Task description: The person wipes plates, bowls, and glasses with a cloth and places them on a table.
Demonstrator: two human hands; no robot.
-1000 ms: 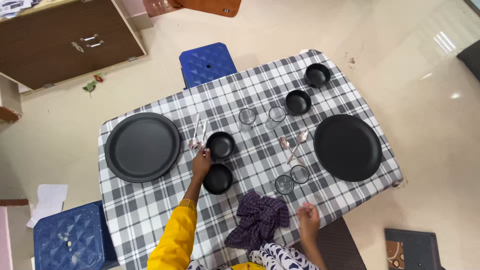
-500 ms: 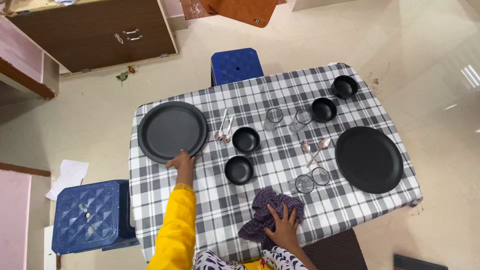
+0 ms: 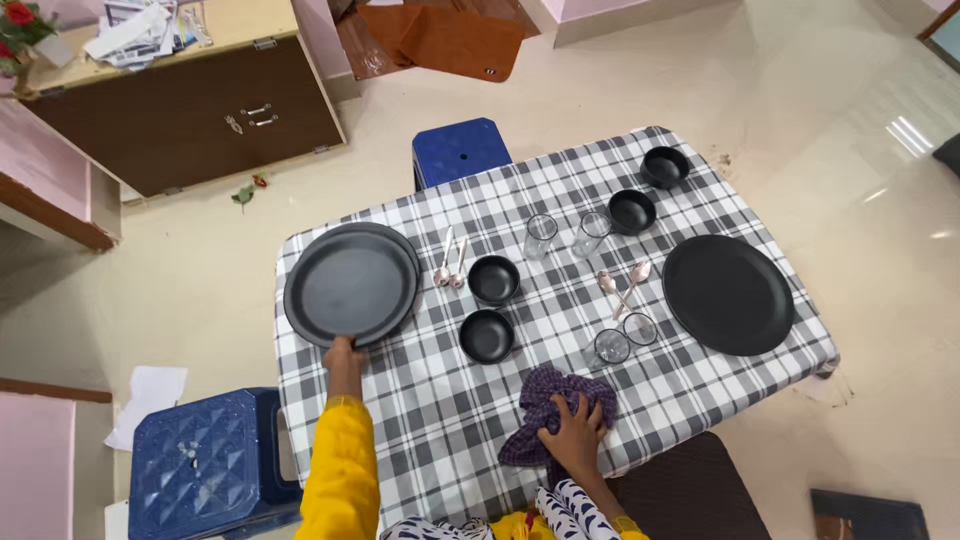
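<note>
Here the large black plate (image 3: 350, 285) is lying left of centre in the frame, on the checked tablecloth (image 3: 430, 420), and it seems to be sitting on a second plate whose rim is peeking out along its upper right edge. It is round, so there is no long axis to speak of; what matters is that its near rim is facing the lower part of the frame, right where the left hand (image 3: 343, 355) is meeting it. That hand, coming out of a yellow sleeve (image 3: 340, 470), is touching the rim with its fingers curled over the edge, though whether they are truly pinching it I cannot tell. It is far nearer to the plate than the other hand is

Lower and towards the middle, the right hand (image 3: 572, 432) is resting on a crumpled purple cloth (image 3: 550, 410), fingers spread and pressing down into the folds. Just right of the plate two spoons (image 3: 449, 262) are lying side by side, then two small black bowls (image 3: 491, 306). Further right a second black plate (image 3: 727, 294) is sitting, and a blue stool (image 3: 200, 455) is standing at lower left
</note>
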